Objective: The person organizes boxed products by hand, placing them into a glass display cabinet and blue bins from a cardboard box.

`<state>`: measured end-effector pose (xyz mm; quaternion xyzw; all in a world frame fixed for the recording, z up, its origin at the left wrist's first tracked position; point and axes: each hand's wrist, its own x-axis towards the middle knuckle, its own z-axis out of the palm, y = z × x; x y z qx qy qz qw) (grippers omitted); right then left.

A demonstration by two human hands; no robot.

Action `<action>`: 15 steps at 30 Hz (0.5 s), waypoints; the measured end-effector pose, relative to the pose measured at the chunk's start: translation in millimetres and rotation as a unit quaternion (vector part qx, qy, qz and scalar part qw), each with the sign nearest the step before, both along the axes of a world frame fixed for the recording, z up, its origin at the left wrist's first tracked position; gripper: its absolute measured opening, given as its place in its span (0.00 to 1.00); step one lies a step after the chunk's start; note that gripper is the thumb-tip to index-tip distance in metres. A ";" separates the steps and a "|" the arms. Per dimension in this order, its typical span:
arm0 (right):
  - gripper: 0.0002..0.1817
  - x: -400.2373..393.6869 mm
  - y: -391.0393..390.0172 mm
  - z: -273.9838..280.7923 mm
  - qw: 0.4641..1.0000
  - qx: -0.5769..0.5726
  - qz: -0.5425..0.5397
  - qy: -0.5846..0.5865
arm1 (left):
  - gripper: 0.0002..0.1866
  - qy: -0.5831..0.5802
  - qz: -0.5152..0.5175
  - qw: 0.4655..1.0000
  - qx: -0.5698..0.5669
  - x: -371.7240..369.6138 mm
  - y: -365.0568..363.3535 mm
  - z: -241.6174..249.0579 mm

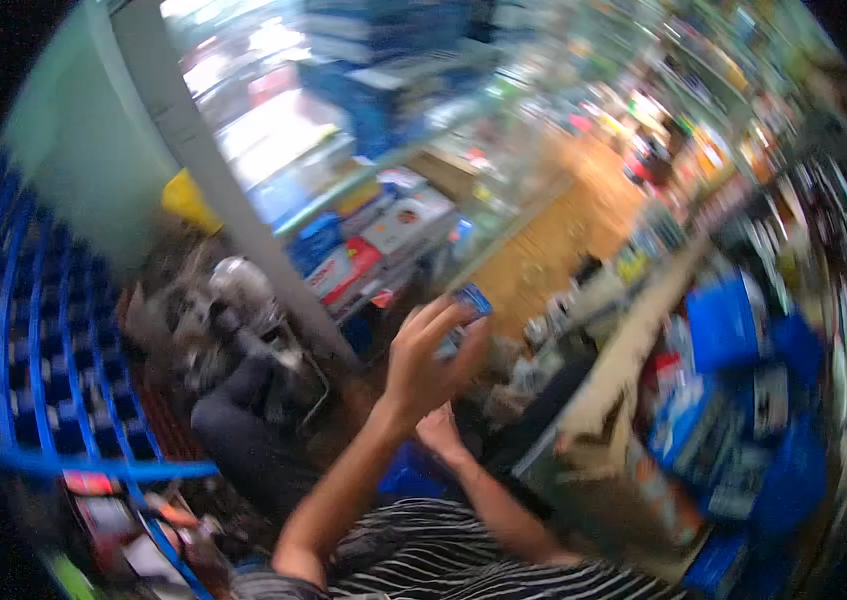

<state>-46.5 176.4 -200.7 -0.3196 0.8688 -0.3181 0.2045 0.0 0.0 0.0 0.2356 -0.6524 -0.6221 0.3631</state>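
My left hand point(432, 355) is raised in the middle of the view. Its fingers are closed on a small blue packet-like piece point(474, 299), whose exact kind is too blurred to make out. Lower down and nearer my body is my right hand point(437, 430), partly behind the left forearm. Its fingers are small and smeared, so what they hold, if anything, does not show. Just below it, a blue patch point(412, 474) lies between my arms near the striped shirt.
Blue slatted racking point(39, 350) stands on the left beside a grey post point(214, 170). Printed boxes point(409, 222) fill a glass-fronted shelf. On the right, an open cardboard carton point(634, 330) sits by blue packages point(734, 325). A wooden surface point(534, 255) lies ahead.
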 end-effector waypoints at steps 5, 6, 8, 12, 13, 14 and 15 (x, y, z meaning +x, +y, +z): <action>0.28 47.7 -61.2 119.9 0.966 -0.012 -0.126 -0.223 | 0.31 -0.137 -0.040 0.975 0.171 99.6 37.3 -95.4; 0.28 43.4 -142.0 83.2 0.958 -0.154 -0.073 -0.231 | 0.31 -0.122 -0.046 0.989 0.072 97.4 -36.4 -90.9; 0.28 57.6 -137.2 90.8 0.952 -0.192 0.018 -0.236 | 0.32 -0.086 -0.076 0.990 0.082 121.2 -35.9 -99.7; 0.25 96.6 -110.2 171.1 0.906 -0.390 0.078 0.141 | 0.21 0.029 -0.094 0.995 -0.032 137.9 -73.0 -88.7; 0.25 101.7 -94.6 187.4 0.909 -0.373 0.075 0.171 | 0.19 0.011 -0.012 1.000 -0.010 133.1 -71.7 -76.7; 0.24 108.4 -74.7 201.6 0.911 -0.356 0.070 0.198 | 0.18 0.022 -0.018 0.999 -0.015 130.5 -62.0 -41.1; 0.23 111.4 -53.5 217.7 0.911 -0.337 0.065 0.228 | 0.17 0.036 -0.025 0.999 -0.021 125.3 -49.4 2.9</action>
